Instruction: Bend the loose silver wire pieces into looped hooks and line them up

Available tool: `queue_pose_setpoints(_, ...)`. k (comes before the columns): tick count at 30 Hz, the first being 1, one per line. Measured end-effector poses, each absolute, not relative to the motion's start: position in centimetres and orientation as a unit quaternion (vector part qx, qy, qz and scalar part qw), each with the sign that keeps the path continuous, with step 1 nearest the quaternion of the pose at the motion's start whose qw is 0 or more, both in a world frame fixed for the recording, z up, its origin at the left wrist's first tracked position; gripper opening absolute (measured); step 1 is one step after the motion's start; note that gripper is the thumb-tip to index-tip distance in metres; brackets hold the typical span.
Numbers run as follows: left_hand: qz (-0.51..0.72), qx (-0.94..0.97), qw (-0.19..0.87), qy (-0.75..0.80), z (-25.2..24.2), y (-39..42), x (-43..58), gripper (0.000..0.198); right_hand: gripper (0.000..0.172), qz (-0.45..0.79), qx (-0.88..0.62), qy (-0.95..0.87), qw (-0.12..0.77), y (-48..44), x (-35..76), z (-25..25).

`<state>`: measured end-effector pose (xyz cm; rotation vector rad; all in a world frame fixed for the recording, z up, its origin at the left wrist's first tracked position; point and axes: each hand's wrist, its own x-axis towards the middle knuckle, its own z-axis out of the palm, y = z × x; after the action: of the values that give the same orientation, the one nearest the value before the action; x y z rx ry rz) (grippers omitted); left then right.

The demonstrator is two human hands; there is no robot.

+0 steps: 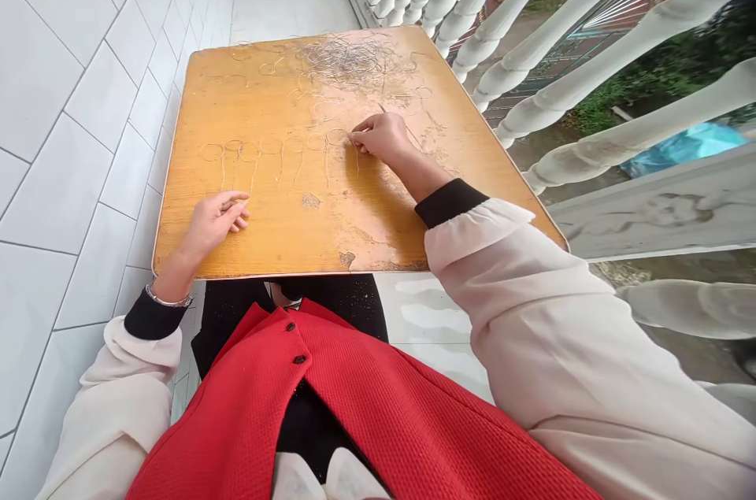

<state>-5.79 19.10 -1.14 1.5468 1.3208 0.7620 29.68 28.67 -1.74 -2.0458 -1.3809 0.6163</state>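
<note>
2 hands lie on the worn wooden tabletop (pixel 283 240): your right hand (pixel 383 136) pinches its fingertips together on the end thin wire loop (pixel 338 137) of a row, a wire tangle (pixel 348 59) lies beyond that grip, and your open left hand (pixel 216 220) rests empty down and left of it

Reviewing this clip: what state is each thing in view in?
Orange laminate tabletop: worn, chipped near the person's edge.
Left hand: open, resting on the tabletop, empty.
Right hand: fingers pinched, apparently on the end wire loop.
End wire loop: lying flat, at the row's right end.
Row of wire loops: laid apart, stems trailing toward the person.
Tangled wire pile: snarled at the far end.
</note>
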Motion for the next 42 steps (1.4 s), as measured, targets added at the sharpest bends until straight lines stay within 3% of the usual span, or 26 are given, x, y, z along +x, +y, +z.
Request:
queue_pose_setpoints(5,0.315,0.646,0.451,0.529,-0.1,19.0,-6.5,0.032,0.013,0.23,-0.765,-0.518,0.306,26.8,30.6,-1.2)
queue_pose_setpoints(12,0.287,0.684,0.439,0.507,2.3,19.1,-5.2,0.029,0.02,0.125,-0.72,-0.658,0.181,22.4,30.4,-1.9)
queue_pose_setpoints(19,0.228,0.759,0.433,0.429,3.4,20.0,-1.1,0.027,0.026,0.11,-0.651,-0.737,0.145,19.3,28.1,-2.0)
queue_pose_setpoints(25,0.167,0.843,0.354,0.369,3.2,21.3,2.4,0.025,0.036,0.065,-0.641,-0.746,0.167,19.4,29.1,-1.3)
queue_pose_setpoints(29,0.141,0.887,0.268,0.348,2.9,22.4,4.4,0.023,0.045,0.012,-0.596,-0.795,0.113,20.0,29.5,-1.5)
queue_pose_setpoints(32,0.136,0.899,0.213,0.358,2.3,23.6,5.4,0.024,0.041,-0.005,-0.571,-0.817,0.073,19.5,29.3,-2.3)
queue_pose_setpoints(38,0.16,0.902,0.169,0.363,0.5,26.1,7.3,0.03,0.034,-0.026,-0.532,-0.842,0.09,17.7,28.8,-3.1)
queue_pose_setpoints(42,0.149,0.903,0.156,0.371,-0.4,27.6,10.1,0.021,0.034,-0.02,-0.526,-0.845,0.096,17.5,28.5,-3.0)
